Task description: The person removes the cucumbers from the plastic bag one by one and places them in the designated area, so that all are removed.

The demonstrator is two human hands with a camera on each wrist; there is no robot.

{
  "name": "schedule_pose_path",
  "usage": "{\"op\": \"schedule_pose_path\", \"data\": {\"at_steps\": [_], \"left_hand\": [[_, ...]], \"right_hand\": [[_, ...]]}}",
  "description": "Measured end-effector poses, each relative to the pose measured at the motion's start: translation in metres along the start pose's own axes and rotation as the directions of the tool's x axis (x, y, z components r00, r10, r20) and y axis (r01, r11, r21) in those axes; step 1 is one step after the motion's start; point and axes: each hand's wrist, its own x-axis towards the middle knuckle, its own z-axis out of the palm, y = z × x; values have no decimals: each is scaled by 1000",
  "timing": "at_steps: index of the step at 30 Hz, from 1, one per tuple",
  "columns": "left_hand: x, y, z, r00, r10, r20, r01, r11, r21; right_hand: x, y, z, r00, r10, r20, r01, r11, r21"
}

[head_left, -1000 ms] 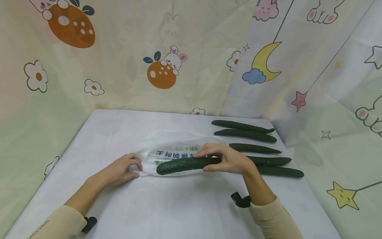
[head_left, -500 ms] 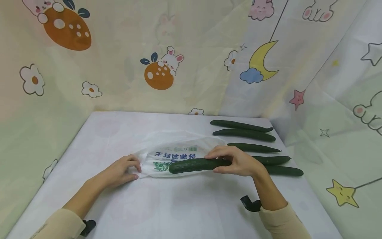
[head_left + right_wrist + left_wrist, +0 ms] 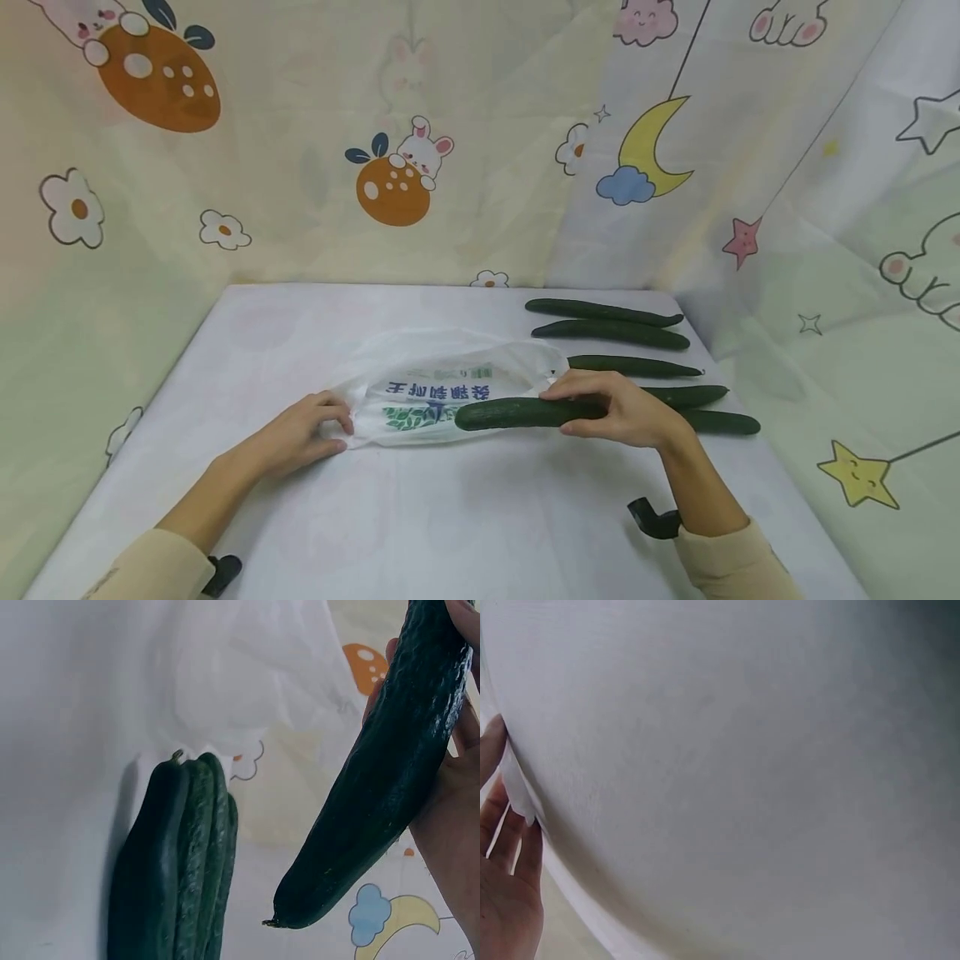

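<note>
My right hand [image 3: 633, 408] grips a long dark green cucumber [image 3: 506, 413] near its right part, thumb on the near side and fingers on the far side. The cucumber's left end points left and overlaps the white plastic bag [image 3: 442, 367] in the head view. In the right wrist view the same cucumber [image 3: 367, 795] hangs slantwise, its stem end lowest. Printed with blue characters and green leaves, the bag lies flat on the table. At its left end my left hand [image 3: 300, 429] pinches the edge, a white flap [image 3: 516, 787] showing between thumb and fingers.
Several more cucumbers [image 3: 611, 332] lie roughly parallel at the right of the white table [image 3: 420, 517], partly behind my right hand. A patterned cloth [image 3: 277, 150] with cartoon prints hangs behind and at both sides. Dark wrist mounts [image 3: 654, 518] stick out from the cuffs.
My right hand has moved to the right with the cucumber, uncovering more of the bag's print. My left hand stays at the bag's left end. The head view has shifted slightly.
</note>
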Motion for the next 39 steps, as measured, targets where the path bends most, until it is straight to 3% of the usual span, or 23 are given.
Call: {"op": "schedule_pose_path", "data": {"at_steps": [14,27,33,39], "left_hand": [[-1,7,6,1000,0,-2,0,1000,-29],[2,3,4,1000,19,-15,-19,1000,-8],[2,3,1,999,35,-15,-36,999,-14],[3,2,-2,1000,7,-7,-7,1000,-7]], "right_hand": [[-39,13,-10,996,76,-44,-77,997,-32],[-82,27,-17,984,168,-54,-168,986,10],[-106,39,-19,975,199,-100,-203,979,-28],[-125,48,-25,955,241,-172,-259,962,-91]]}}
